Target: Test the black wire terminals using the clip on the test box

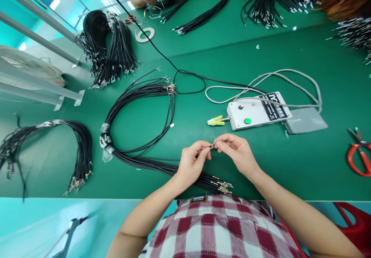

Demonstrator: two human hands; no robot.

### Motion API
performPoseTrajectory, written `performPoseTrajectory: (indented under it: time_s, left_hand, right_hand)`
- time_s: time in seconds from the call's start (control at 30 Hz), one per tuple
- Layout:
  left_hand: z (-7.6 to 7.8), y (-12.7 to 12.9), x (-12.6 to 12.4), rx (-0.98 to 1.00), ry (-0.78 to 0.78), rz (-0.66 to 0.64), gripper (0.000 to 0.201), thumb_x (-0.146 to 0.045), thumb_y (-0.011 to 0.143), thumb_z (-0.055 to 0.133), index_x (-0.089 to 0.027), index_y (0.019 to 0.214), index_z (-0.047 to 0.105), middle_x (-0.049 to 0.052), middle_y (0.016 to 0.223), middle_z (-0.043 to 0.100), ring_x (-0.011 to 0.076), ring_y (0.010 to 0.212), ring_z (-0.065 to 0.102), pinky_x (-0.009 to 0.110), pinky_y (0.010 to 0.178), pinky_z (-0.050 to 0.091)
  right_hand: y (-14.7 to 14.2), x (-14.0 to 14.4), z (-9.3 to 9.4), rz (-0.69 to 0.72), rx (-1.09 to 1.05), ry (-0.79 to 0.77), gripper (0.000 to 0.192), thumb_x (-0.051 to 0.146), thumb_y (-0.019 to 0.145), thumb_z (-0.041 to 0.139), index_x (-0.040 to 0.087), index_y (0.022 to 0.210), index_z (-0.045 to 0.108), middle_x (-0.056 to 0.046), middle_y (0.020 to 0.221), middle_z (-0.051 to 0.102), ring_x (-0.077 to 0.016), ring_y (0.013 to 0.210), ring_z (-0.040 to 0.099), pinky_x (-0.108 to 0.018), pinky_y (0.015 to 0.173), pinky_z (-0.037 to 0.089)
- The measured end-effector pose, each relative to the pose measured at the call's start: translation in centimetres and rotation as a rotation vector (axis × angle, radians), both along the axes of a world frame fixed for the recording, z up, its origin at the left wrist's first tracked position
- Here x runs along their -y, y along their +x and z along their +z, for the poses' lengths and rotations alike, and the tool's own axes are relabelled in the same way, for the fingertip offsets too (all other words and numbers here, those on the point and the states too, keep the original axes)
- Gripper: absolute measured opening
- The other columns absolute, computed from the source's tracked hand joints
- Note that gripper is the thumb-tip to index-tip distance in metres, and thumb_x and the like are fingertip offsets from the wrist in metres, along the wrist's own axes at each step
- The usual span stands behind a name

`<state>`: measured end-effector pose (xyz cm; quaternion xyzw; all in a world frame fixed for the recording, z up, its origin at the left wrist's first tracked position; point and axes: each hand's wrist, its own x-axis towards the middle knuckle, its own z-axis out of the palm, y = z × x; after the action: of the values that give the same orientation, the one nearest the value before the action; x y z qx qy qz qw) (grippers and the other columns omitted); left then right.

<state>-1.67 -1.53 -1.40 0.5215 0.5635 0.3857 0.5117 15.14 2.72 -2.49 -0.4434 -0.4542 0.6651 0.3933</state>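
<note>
Several black cable bundles point(136, 126) on green table mat point(290, 165).

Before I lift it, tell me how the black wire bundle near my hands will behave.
The black wire bundle would probably flop and sag: its thin strands curve in a loose loop. It likely stays together near the tape wraps, while the free ends may fan out. It looks light.

Table point(290, 65): dark green mat. Cable bundles point(139, 95): black, ends possibly copper-toned (small, hard to tell). Control box point(255, 113): white, black label, green button. Clip point(215, 121): yellow-green. Foot pedal point(305, 121): grey. Scissors point(358, 155): red handles. Shirt point(226, 231): red-and-white check.
</note>
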Motion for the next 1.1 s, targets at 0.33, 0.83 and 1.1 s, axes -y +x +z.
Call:
performPoseTrajectory:
  time_s: [0.33,0.83,1.1]
  left_hand:
    - [-0.2,0.0,0.0,0.024,-0.019,0.007,0.023,-0.037,0.096,0.054,-0.016,0.092,0.062,-0.001,0.067,0.059,0.0067,0.050,0.046,0.020,0.049,0.037]
    - [0.1,0.2,-0.2,0.182,-0.120,0.104,0.033,-0.049,0.089,0.062,-0.015,0.090,0.059,-0.003,0.060,0.055,0.0057,0.045,0.042,0.019,0.043,0.033]
    - [-0.2,0.0,-0.2,0.267,-0.118,0.075,0.029,-0.042,0.091,0.061,-0.019,0.105,0.048,-0.006,0.061,0.056,0.0052,0.044,0.039,0.016,0.041,0.027]
  right_hand:
    - [-0.3,0.0,-0.1,-0.032,-0.063,-0.040,0.028,0.046,0.077,0.076,0.020,0.086,0.072,-0.003,0.077,0.072,-0.0139,0.066,0.063,-0.030,0.068,0.055]
    - [-1.1,0.4,-0.6,-0.005,-0.042,-0.050,0.030,0.049,0.081,0.071,0.020,0.077,0.067,-0.001,0.073,0.068,-0.0134,0.065,0.059,-0.029,0.066,0.053]
    - [-1.2,0.5,-0.6,-0.009,-0.050,-0.037,0.030,0.049,0.085,0.066,0.019,0.084,0.068,-0.002,0.076,0.067,-0.0134,0.066,0.060,-0.029,0.066,0.052]
